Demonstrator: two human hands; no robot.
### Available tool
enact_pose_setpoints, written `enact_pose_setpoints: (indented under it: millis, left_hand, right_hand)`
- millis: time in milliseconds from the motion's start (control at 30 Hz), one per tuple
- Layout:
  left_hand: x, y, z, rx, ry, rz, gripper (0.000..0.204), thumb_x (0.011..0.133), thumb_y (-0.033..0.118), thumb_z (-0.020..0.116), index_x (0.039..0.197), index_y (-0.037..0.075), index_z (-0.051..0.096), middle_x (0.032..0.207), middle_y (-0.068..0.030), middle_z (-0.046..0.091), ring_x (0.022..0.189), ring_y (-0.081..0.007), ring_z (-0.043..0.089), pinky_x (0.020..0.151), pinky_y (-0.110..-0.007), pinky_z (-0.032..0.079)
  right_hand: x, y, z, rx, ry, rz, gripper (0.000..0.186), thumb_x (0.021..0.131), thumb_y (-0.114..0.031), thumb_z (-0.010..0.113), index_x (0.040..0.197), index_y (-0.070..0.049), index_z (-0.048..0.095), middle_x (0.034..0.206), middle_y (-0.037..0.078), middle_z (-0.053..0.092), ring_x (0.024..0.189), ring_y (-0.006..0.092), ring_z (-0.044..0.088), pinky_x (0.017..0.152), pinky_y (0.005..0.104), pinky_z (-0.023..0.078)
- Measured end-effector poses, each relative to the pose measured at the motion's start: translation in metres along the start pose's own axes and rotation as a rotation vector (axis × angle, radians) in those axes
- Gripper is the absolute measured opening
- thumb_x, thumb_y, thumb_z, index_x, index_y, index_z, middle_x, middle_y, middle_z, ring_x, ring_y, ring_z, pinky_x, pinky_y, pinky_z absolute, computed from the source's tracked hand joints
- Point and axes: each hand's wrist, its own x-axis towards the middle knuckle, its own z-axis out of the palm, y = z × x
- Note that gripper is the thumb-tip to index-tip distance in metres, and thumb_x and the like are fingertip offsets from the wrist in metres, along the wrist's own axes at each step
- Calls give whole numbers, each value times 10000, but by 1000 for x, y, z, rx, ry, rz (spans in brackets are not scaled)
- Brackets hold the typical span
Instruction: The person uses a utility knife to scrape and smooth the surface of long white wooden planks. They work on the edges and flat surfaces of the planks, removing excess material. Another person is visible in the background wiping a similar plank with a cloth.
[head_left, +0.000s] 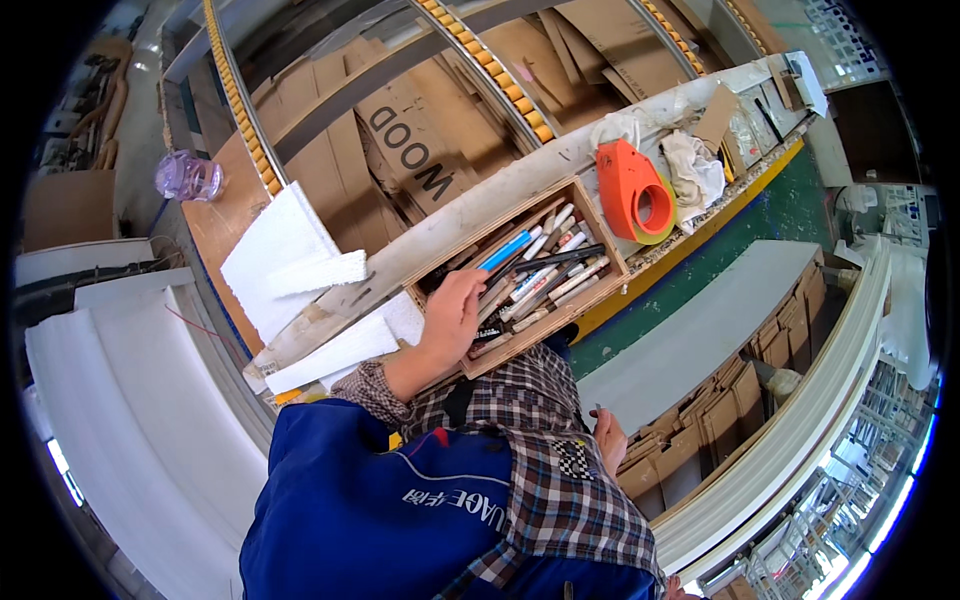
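Observation:
My left hand reaches over the near left side of a wooden box full of used markers and pens. Its fingers are closed at the end of a blue marker, which points up and to the right over the pile. A black pen lies across several white markers in the box. My right hand is low beside my checked shirt, partly hidden by it. Its fingers are curled, with a tiny tip of something showing that I cannot make out.
An orange tape dispenser and crumpled white cloth sit right of the box. White foam pieces lie to its left. Beyond are yellow roller tracks above cardboard. A long pale panel stands at right.

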Motion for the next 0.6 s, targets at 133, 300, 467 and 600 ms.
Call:
enact_pose_setpoints:
  millis: [133, 300, 467, 600]
  left_hand:
    - [-7, -17, -27, 80, 94, -14, 268, 794, -101, 499, 1032, 5, 563, 948, -152, 585, 855, -288, 589, 713, -310, 481]
    - [-7, -18, -32, 354, 56, 193, 291, 742, -54, 573, 1027, 10, 574, 988, -139, 596, 859, -299, 577, 754, -356, 470]
    - [-9, -11, -14, 562, -3, 244, 320, 749, 20, 613, 1065, 23, 561, 1043, -137, 588, 904, -299, 560, 780, -383, 445]
    - [-14, -12, -8, 572, -65, 254, 354, 746, 11, 607, 1095, 33, 555, 1093, -138, 575, 916, -301, 554, 761, -374, 431]
  right_hand:
    - [-1, 1, 1, 43, -15, -36, 493, 961, -412, 328, 876, -64, 667, 732, 206, 606, 673, 396, 571, 575, 459, 415]
    - [3, -1, 2, 29, 33, -127, 482, 960, -396, 343, 829, -63, 666, 729, 187, 608, 663, 389, 570, 572, 449, 418]
    - [3, -6, -1, 19, 21, -120, 454, 952, -385, 384, 770, -69, 655, 739, 165, 613, 659, 368, 580, 566, 436, 425]
    - [1, -8, -3, 12, 26, -96, 442, 946, -382, 408, 741, -68, 643, 724, 152, 607, 640, 352, 576, 554, 429, 422]
